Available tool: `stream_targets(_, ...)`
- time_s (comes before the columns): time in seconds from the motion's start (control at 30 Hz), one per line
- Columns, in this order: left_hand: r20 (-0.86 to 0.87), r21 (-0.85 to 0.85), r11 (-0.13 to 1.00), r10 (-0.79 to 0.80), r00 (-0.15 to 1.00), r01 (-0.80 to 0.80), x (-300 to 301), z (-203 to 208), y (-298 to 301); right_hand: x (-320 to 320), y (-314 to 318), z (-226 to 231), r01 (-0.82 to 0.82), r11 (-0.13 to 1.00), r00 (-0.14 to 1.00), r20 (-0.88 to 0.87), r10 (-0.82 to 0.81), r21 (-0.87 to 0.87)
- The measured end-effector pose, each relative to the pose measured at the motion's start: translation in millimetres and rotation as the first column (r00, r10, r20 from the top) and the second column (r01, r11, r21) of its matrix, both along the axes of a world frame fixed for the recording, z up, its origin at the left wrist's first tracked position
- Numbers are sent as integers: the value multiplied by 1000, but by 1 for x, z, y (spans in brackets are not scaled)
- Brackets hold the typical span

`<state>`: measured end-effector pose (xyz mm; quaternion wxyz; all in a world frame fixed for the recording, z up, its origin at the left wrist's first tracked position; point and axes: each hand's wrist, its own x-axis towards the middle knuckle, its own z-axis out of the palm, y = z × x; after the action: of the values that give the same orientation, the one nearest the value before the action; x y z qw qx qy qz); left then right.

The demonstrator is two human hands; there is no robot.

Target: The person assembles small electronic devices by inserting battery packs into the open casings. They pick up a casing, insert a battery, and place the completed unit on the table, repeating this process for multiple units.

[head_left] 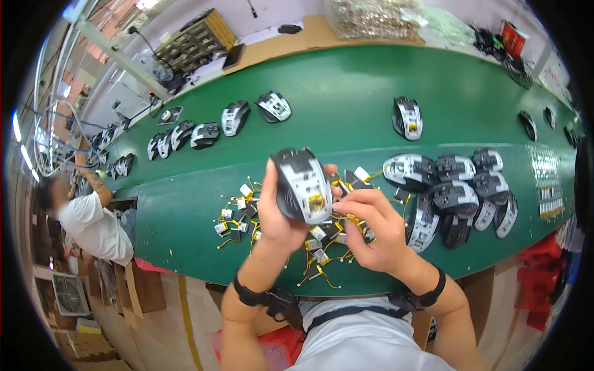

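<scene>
The left hand is closed around a mouse shell, holding it up just above the near edge of the green table with its open white underside turned toward the camera and a yellow patch showing near its lower end. The right hand sits just right of the shell, its fingers curled with the fingertips pinched near the shell's lower right edge; whether they grip a small part cannot be told. Directly below and to the left of the shell, small parts with yellow wires lie scattered on the table. To the right of the shell, a pile of mouse shells rests on the table. Far to the left, another person in a white shirt sits at the table's edge.
</scene>
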<state>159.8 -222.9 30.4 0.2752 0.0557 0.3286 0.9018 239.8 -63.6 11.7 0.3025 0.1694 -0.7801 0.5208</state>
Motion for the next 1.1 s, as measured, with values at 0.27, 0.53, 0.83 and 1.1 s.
stream_targets(0.27, -178, -660, 751, -114, 977, -32, -147, -16, 40, -7, -3, -24, -59, 885, 964, 257, -70, 462)
stream_targets(0.53, -448, -829, -66, -515, 731, -555, -193, -61, 85, -12, 6, -29, -12, 886, 979, 184, -83, 464)
stream_targets(0.83, -501, -562, -625, -264, 824, -542, -240, -66, 21, -26, 1, -22, -4, 940, 972, 221, -76, 341)
stream_targets(1.1, -349, -787, -244, -580, 736, -566, -249, -59, 5, -26, -2, -26, -13, 976, 993, 121, -14, 219)
